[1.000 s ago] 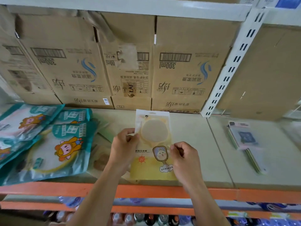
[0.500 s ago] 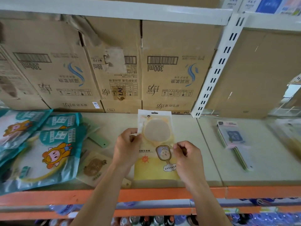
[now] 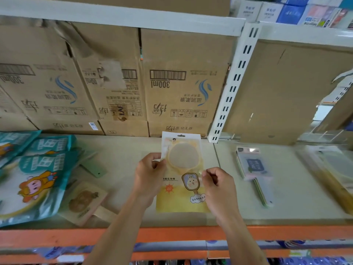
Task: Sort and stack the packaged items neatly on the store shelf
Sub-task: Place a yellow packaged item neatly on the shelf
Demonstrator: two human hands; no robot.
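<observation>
A yellow packaged hand mirror (image 3: 181, 169) with a round window and a rabbit picture is held over the beige shelf board (image 3: 124, 155), near its middle. My left hand (image 3: 149, 175) pinches the package's left edge. My right hand (image 3: 217, 186) pinches its right edge, lower down. To the left lie teal cartoon packages (image 3: 36, 180), overlapping one another. A pinkish package with a brown figure (image 3: 84, 201) lies near the front edge. On the right part of the shelf sits a small stack of pink-topped packages (image 3: 252, 167).
Upside-down cardboard boxes (image 3: 183, 83) fill the back of the shelf. A white slotted upright (image 3: 233, 87) divides the two bays. Clear packages (image 3: 332, 173) lie at the far right. The orange front rail (image 3: 172, 234) runs below, with bottles on the lower level.
The view has shifted rightward, so the teal packages sit further left. Both hands keep the same hold on the mirror package, which stays over the middle of the shelf.
</observation>
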